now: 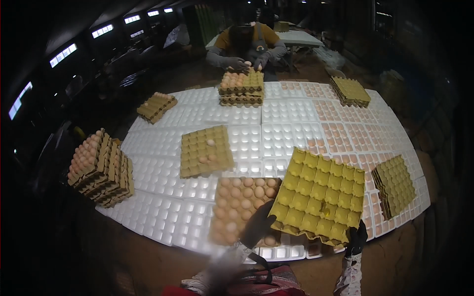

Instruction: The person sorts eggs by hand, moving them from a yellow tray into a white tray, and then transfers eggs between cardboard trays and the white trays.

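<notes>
Between my two dark-gloved hands is a yellow egg tray [318,192], tilted up so its cups face me. No whole egg sits in it; a glossy yellow smear marks one cup near its lower right. My left hand [258,225] grips the tray's lower left corner. At the lower right corner, my right hand [356,238] holds the edge. Under and beside my left hand lies a brown tray full of eggs [240,202], partly covered by that hand and the yellow tray.
White plastic egg packs [160,170] cover the table, those at right holding eggs. A tray with a few eggs [205,150] lies mid-table. Stacked trays [101,170] stand left, with other stacks [395,185] at right. Across the table, a person [247,47] handles eggs over a tray stack [242,89].
</notes>
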The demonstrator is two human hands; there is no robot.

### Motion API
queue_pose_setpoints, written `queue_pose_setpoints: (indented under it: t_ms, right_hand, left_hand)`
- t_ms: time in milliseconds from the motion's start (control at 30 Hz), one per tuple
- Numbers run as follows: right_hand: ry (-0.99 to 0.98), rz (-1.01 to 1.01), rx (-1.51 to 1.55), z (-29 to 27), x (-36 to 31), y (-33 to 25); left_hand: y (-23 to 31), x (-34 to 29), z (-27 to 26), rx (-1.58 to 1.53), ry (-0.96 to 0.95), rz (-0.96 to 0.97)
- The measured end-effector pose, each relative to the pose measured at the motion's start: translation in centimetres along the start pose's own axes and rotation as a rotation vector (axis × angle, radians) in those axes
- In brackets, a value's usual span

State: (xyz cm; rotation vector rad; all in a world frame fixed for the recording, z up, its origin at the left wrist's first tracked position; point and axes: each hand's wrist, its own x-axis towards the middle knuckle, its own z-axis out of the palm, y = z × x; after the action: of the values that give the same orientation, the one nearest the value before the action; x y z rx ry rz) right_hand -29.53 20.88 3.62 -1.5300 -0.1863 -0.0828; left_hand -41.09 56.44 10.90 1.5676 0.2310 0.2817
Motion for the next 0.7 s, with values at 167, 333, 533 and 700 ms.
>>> queue_pose_setpoints:
  t_ms: [167, 333, 533, 700]
  right_hand:
    - [0.367, 0.007, 0.076, -7.1, 4.7, 0.2]
    - [0.711, -0.113, 0.086, -16.7, 11.5, 2.0]
    - [0.827, -0.095, -0.208, -30.4, 20.4, 8.8]
    - [0.635, 0.362, -0.731, -30.6, 22.1, 14.3]
  left_hand:
    - [-2.5, -2.2, 4.7, 0.169, 0.163, -0.044]
    - [-5.7, -6.2, 6.3, 0.064, 0.153, -0.051]
    - [-5.7, -6.7, 8.4, -0.137, 0.286, -0.227]
    - [-4.3, -8.1, 10.2, 0.087, 0.337, -0.375]
